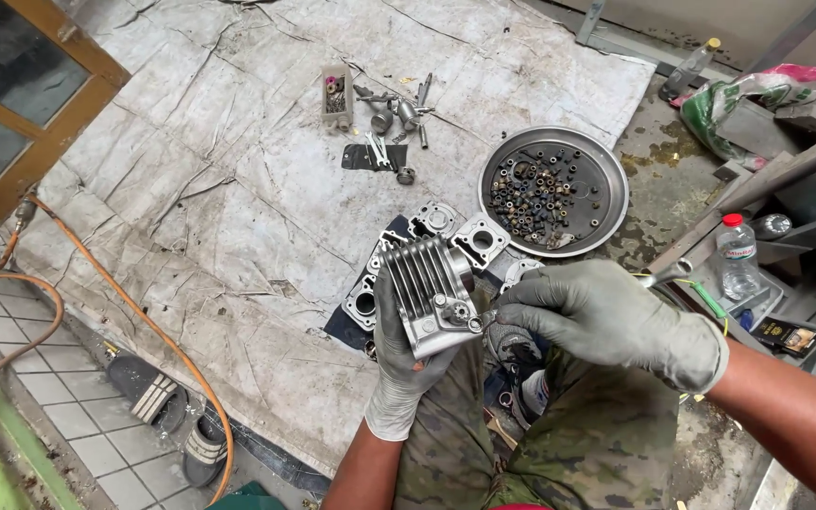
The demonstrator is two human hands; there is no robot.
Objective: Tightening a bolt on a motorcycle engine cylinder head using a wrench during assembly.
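Note:
My left hand (pixel 399 354), in a grey glove, grips a finned metal engine cylinder head (pixel 424 293) from below and holds it up over my lap. The gloved fingers of my right hand (pixel 606 316) pinch a small metal part (pixel 480 322) against the head's lower right corner. A thin metal tool (pixel 665 275) sticks out behind my right hand. Other grey engine castings (pixel 446 231) lie on the sheet just beyond the head.
A round metal tray (pixel 606 170) with several small nuts and rings sits at the right. Loose tools and valves (pixel 389 118) lie further back on the grey sheet (pixel 191 189). Plastic bottle (pixel 737 255), orange hose (pixel 115 302) and sandals (pixel 167 411) lie around.

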